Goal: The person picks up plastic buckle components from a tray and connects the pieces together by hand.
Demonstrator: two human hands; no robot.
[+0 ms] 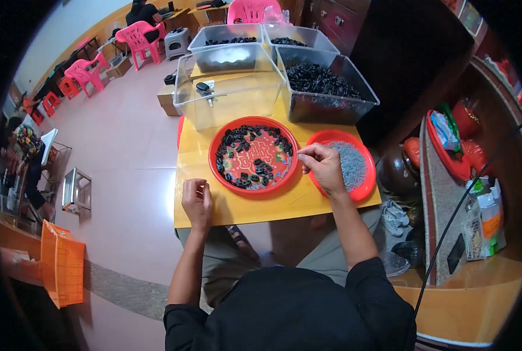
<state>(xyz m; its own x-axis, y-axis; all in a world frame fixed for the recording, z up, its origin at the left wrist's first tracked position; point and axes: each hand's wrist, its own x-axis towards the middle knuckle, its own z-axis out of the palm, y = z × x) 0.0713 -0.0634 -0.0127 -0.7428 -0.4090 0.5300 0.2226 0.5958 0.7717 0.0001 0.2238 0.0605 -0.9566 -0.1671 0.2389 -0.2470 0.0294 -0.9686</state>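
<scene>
A round red tray [212, 153] with a patterned bottom holds many small black plastic-looking parts [263, 169], most lying around its rim. To its right, a second red tray [368, 188] is heaped with thin silvery metal pins [351, 164]. My right hand [325, 168] is over the gap between the trays, thumb and fingertips pinched at the first tray's right rim; whatever they hold is too small to make out. My left hand [197, 203] is at the table's left front edge with its fingers curled in, and any content is hidden.
Clear plastic bins stand at the table's back; one bin [322, 82] is full of black parts, and keys [205, 89] show through another. A long thin pin lies on the yellow table [261, 212]. An orange basket [62, 263] is at left, a cluttered shelf at right. Other people sit farther off.
</scene>
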